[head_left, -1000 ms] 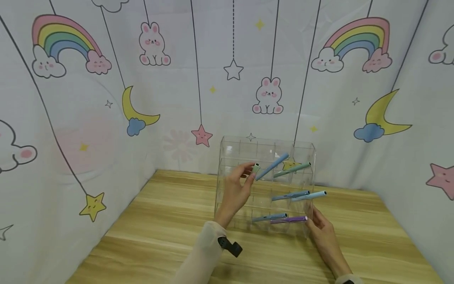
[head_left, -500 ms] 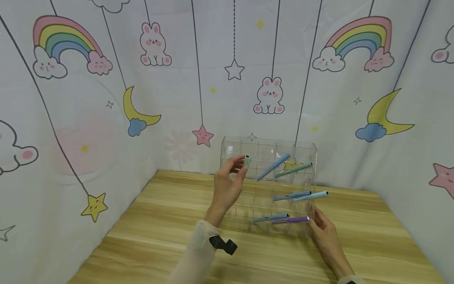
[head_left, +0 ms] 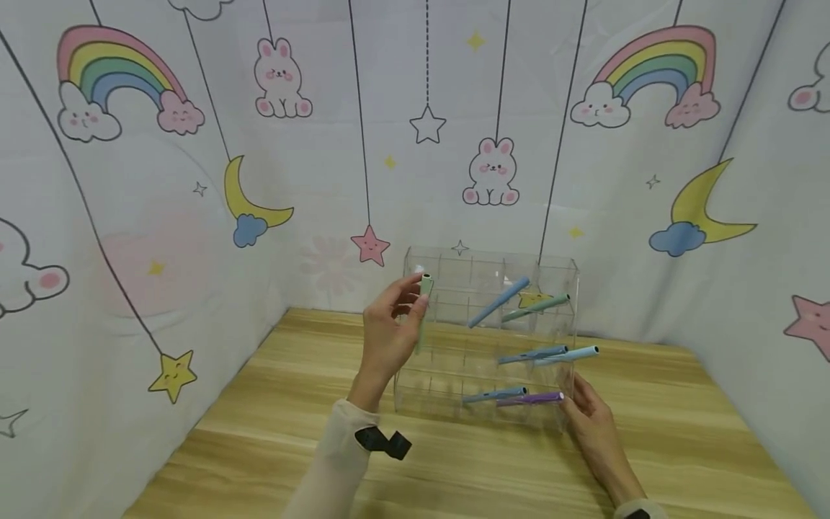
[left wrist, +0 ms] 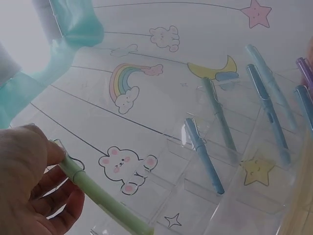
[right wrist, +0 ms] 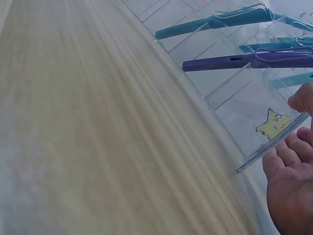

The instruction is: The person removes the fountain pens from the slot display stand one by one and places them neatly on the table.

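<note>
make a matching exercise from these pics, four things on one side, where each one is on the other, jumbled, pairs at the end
Things
1. light green pen
2. purple pen
3. right hand
4. clear rack

Places
A. in the lowest row
B. on the wooden table
C. in the left hand
D. at the clear rack's right side

Pairs: 1-C, 2-A, 3-D, 4-B

A pale green pen (head_left: 425, 286) points nearly straight up just below the head view's middle; a clear rack (head_left: 464, 360) stands lower right.
</note>
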The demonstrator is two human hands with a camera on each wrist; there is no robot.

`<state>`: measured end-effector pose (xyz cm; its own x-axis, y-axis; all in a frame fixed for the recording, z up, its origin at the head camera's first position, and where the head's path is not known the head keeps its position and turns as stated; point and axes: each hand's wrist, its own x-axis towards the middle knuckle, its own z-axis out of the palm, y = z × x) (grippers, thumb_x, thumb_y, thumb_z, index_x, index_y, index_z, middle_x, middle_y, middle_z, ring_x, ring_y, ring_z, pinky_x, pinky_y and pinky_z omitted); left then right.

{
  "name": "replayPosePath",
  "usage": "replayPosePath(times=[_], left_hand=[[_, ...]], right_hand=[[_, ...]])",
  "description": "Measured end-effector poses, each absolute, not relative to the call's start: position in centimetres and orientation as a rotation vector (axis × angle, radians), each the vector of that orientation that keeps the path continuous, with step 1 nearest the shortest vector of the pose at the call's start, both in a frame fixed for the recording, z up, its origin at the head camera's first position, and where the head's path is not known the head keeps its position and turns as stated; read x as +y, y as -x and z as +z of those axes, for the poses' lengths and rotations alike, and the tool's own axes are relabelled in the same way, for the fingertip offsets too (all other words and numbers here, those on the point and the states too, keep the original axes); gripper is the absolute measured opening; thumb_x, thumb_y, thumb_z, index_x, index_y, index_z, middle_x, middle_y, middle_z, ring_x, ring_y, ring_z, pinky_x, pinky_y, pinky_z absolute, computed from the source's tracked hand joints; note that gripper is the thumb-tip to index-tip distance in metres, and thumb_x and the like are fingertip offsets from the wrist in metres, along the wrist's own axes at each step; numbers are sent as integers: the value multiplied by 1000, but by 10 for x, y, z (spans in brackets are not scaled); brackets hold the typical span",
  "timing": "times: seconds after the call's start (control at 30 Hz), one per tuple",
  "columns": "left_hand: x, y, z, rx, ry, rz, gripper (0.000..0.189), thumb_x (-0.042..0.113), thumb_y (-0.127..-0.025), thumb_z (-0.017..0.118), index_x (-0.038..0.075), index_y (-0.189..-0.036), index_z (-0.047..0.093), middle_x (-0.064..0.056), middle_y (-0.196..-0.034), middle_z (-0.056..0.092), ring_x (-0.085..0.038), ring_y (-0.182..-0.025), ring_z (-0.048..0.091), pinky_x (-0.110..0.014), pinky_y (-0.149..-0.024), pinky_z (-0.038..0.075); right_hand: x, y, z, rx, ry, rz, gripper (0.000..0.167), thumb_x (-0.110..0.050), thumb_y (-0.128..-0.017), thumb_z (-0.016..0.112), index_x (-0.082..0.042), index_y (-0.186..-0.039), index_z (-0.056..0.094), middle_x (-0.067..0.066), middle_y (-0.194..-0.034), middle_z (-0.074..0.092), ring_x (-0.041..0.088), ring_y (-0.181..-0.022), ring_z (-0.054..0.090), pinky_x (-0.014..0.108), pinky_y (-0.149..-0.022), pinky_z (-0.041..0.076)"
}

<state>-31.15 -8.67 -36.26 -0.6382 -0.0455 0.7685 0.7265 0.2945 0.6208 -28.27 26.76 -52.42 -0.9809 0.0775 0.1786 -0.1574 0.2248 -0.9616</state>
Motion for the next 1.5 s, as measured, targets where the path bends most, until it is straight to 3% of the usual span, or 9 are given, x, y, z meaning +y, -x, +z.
replayPosePath(times=[0.37,0.63,0.93,1.13,1.5], left_hand=[[-134,316,-378,-1934,562,-1315,33,2,-99,74,1,-132,72,-19,-109,77,-29,-95,77,-18,-78,59],[-163,315,-388,-2003,481,-1274,34,3,-99,75,2,-133,72,-19,-110,78,-29,-95,77,-15,-77,58],[-177,319,-388,-2022,425,-1267,35,3,-99,73,4,-134,72,-19,-110,78,-32,-96,79,-16,-78,59],[-181,320,-388,-2071,396,-1308,40,2,-101,71,10,-139,69,-19,-109,78,-31,-94,79,-10,-76,57],[-198,329,-395,-2137,369,-1282,41,2,-100,71,13,-139,70,-19,-103,79,-31,-88,79,-13,-74,59]], right_hand=[[269,282,-526,-2312,-84,1870,70,-22,-114,54,1,-170,20,35,-165,37,-29,-112,50,1,-95,47],[269,283,-526,-2301,-82,1850,69,-22,-112,58,1,-169,25,16,-159,46,-26,-113,53,4,-94,50],[269,284,-525,-2322,-78,1856,68,-21,-114,55,-1,-170,22,33,-165,36,-29,-112,49,1,-94,48],[269,283,-526,-2312,-86,1858,68,-21,-114,55,0,-170,23,33,-165,35,-29,-113,49,1,-94,48],[269,284,-526,-2332,-62,1862,68,-22,-114,53,-2,-171,21,35,-165,36,-29,-111,49,1,-93,48]])
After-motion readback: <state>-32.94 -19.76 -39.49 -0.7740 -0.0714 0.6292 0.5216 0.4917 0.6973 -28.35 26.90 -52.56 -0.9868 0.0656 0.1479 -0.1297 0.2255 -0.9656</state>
